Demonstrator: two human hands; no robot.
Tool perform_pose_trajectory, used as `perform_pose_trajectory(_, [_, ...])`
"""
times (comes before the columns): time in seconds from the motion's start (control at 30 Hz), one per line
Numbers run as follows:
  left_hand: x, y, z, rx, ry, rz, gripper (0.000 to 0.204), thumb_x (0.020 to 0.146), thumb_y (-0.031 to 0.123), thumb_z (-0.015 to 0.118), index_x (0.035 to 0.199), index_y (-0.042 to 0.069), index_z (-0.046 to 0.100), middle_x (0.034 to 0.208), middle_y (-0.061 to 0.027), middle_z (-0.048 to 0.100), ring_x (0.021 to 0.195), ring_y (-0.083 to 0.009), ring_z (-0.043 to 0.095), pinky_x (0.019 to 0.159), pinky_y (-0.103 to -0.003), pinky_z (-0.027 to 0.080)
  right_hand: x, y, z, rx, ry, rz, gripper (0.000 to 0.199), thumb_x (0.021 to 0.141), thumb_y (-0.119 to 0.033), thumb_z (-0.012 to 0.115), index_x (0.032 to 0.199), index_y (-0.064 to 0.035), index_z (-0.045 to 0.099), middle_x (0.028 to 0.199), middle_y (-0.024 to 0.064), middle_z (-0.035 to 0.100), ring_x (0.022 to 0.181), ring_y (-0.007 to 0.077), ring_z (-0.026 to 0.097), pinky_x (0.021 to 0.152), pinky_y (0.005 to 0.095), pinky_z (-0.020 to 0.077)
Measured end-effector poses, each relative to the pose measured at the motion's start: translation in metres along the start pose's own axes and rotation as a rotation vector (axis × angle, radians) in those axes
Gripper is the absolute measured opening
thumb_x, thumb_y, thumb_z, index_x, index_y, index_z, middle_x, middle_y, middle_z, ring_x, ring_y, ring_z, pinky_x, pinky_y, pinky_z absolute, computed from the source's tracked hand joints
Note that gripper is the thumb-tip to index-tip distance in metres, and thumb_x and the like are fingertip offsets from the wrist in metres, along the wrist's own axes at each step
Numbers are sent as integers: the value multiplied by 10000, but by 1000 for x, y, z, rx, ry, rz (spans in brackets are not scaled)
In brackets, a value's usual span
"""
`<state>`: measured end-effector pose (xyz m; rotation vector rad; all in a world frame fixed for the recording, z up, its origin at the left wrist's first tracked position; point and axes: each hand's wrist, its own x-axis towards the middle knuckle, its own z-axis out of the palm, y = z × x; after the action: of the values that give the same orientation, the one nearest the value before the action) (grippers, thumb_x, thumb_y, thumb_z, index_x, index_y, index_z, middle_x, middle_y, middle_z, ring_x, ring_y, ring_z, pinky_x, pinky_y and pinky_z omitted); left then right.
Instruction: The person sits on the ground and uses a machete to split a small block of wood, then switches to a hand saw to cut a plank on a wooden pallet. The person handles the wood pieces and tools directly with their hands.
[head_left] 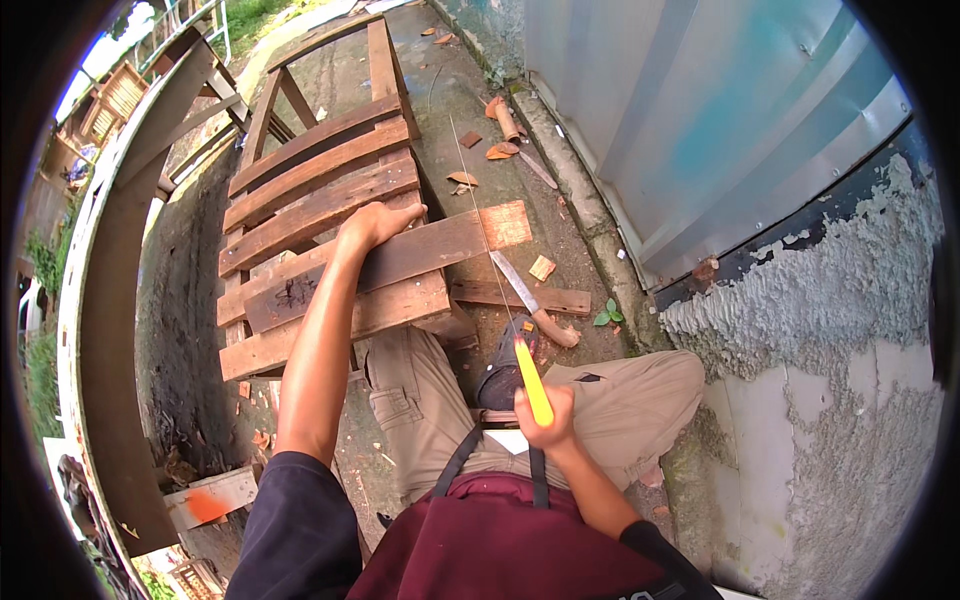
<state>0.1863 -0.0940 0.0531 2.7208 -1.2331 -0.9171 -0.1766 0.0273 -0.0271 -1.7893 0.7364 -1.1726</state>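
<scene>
I see L hand (pixel 372 226) flat, fingers apart, on plank (pixel 400 255); R hand (pixel 545 415) fingers clamped on yellow saw handle (pixel 532 380), no cut visible yet, I judge.

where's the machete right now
The machete lies on the ground right of centre in the head view, beside the wooden pallet, just beyond the right hand.

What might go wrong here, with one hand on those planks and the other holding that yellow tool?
The left hand presses the loose plank lying across the wooden pallet; if the plank slips, splinters or pinched fingers seem likely. The right hand holds a yellow-handled tool above the knee, so a slip may strike the leg. The machete on the ground lies close to the foot.
</scene>
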Motion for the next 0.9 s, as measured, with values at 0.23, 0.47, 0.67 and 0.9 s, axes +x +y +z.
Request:
perform_pose_trajectory(0.23, [11, -1, 3, 25, 103, -40, 889, 777, 760, 552, 1211, 1, 707, 1306, -260, 637, 1265, -383, 599, 1092, -468, 415, -74, 6, -35, 12, -55, -1, 89, 767, -49, 601, 776, 32, 636, 573, 98, 539, 466, 265, 581, 505, 354, 477])
perform_pose_trajectory(0.47, [3, 13, -5, -33, 13, 0, 821, 746, 760, 583, 1162, 71, 750, 1275, -255, 659, 1247, -368, 615, 1046, -433, 458, 83, 21, 34, -75, 52, -110, 120, 808, -53, 658, 705, -18, 607, 566, 120, 552, 473, 298, 585, 470, 366, 454])
perform_pose_trajectory(0.67, [7, -1, 2, -38, 14, -37, 890, 763, 755, 568, 1240, 15, 696, 1341, -250, 621, 1284, -390, 581, 1090, -457, 417, -89, 4, -32, 4, -50, 97, 121, 743, -95, 584, 668, -2, 598, 585, 110, 576, 495, 255, 614, 527, 348, 504])
perform_pose_trajectory(0.9, [17, 8, 0, -51, 36, -30, 825, 760, 729, 581, 1220, 59, 720, 1323, -216, 647, 1253, -375, 610, 1072, -452, 437, 78, 15, 40, -27, 35, -73, 140, 814, -35, 650, 695, -15, 578, 572, 115, 547, 513, 306, 579, 494, 383, 425])
